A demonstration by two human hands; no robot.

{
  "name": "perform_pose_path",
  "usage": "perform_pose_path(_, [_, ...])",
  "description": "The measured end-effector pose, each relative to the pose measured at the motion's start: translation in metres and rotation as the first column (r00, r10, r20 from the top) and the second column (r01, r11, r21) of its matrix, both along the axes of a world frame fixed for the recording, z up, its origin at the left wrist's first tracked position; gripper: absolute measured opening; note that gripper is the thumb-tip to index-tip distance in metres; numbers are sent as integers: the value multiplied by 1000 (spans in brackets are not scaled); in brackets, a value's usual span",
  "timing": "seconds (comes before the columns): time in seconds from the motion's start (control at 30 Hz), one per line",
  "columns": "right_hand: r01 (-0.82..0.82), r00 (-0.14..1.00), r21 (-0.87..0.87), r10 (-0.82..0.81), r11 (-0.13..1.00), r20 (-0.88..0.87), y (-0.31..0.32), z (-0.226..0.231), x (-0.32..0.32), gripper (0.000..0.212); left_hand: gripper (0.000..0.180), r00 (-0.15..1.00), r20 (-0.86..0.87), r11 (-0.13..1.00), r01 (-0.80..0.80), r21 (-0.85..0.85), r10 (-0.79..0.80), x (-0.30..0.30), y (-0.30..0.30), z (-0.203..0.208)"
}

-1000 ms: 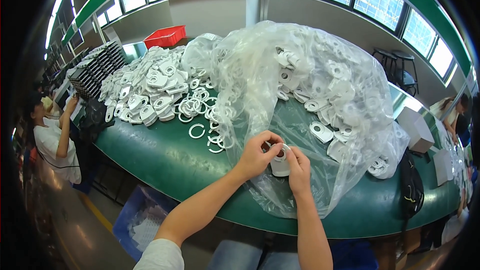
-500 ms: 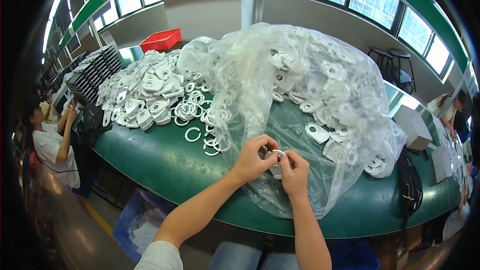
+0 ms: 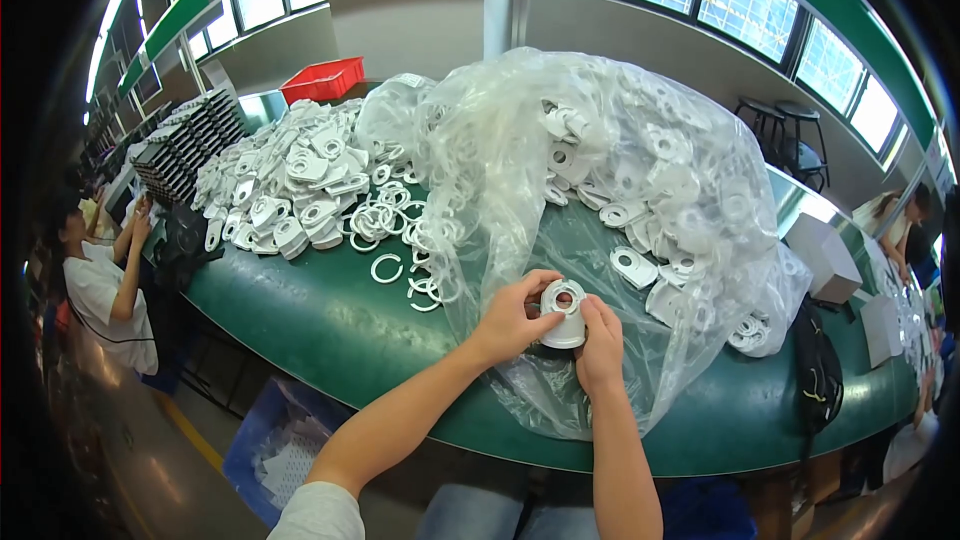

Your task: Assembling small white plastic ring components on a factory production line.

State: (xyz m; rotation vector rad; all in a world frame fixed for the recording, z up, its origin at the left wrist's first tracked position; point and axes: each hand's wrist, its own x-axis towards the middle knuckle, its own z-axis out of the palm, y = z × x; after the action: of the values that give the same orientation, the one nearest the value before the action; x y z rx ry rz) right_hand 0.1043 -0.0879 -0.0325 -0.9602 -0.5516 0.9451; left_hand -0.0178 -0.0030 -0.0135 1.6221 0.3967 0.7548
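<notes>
Left hand (image 3: 510,320) and right hand (image 3: 600,340) pinch one white part (image 3: 563,312) together, frame centre, over the bag (image 3: 600,170) near the green table (image 3: 300,310) front edge. Bare tabletop lies lower left; ring pile (image 3: 300,190) upper left.

White plastic part (image 3: 563,312) matt; plastic bag (image 3: 600,170) clear, glossy.

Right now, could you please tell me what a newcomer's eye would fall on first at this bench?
Most striking is the big clear plastic bag full of white plastic parts, slumped across the middle of the green table. In front of it, the left hand and right hand together hold a round white plastic part. To the left lie loose white plastic rings.
</notes>
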Motion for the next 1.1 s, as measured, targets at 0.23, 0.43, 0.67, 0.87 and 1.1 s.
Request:
perform_pose_path(0.23, [-86,994,15,84,996,76,-4,5,0,33,39,998,-24,991,55,-125,-58,0,15,-9])
perform_pose_path(0.43, [-12,987,33,7,999,160,0,6,-8,36,38,998,30,997,57,-47,-55,-7,6,-1])
perform_pose_path(0.67, [4,949,91,-33,996,313,-5,13,-3,26,33,988,12,970,-156,188,157,-8,8,2])
perform_pose_path(0.87, [-29,971,65,13,997,238,-4,7,-5,27,27,813,34,811,-582,66,581,-115,37,15])
perform_pose_path(1.1, [-26,965,33,17,999,263,1,4,-6,22,21,97,-312,243,-847,472,945,-333,192,50])
